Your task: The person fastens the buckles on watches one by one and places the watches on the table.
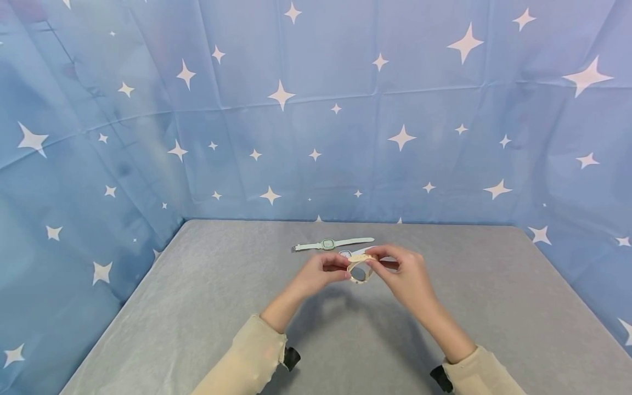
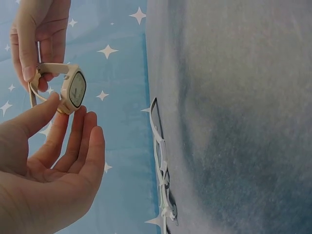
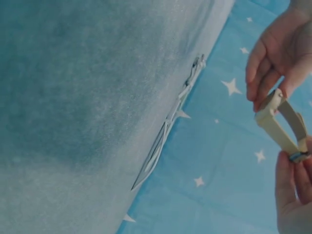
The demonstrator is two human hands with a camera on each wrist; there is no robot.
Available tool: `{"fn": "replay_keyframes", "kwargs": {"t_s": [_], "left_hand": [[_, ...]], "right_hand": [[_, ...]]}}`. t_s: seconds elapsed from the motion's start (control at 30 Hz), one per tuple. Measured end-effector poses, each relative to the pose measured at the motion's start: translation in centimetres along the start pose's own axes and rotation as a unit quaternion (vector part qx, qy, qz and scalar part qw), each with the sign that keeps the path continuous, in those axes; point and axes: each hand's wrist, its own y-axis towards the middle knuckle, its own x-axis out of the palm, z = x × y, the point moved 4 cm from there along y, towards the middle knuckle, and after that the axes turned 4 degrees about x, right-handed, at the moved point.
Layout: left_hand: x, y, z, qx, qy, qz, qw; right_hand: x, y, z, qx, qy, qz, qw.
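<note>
Nearest the camera, your left sleeve [image 1: 247, 354] leads to your left hand [image 1: 316, 272], its thumb and fingers pinching the case of the cream watch [image 2: 74, 92], held above the grey table [image 1: 187, 307] with its strap looped. Farther back, a pale green watch [image 1: 328, 244] lies stretched out, then a white watch [image 1: 345, 253], partly hidden. To the right, your right hand [image 1: 406, 271] pinches the strap near its buckle.

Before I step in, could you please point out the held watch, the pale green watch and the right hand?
Held watch [image 2: 78, 89]: left wrist view, on its dial.
Pale green watch [image 1: 328, 244]: head view, on its face.
Right hand [image 1: 407, 272]: head view, on the hand's middle.
</note>
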Motion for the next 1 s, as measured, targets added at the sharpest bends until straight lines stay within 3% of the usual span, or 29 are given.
{"fn": "replay_keyframes", "kwargs": {"t_s": [0.33, 0.57, 1.0], "left_hand": [[-0.16, -0.16, 0.33, -0.008, 0.012, 0.023, 0.9996], [-0.15, -0.22, 0.65, -0.007, 0.009, 0.023, 0.9997], [-0.32, -0.39, 0.81, 0.011, 0.008, 0.035, 0.9993]], "right_hand": [[0.24, -0.33, -0.23, -0.034, -0.018, -0.044, 0.9983], [0.47, -0.37, -0.24, -0.055, -0.023, -0.066, 0.9961], [0.47, -0.29, -0.41, -0.044, -0.031, -0.105, 0.9930]]}}
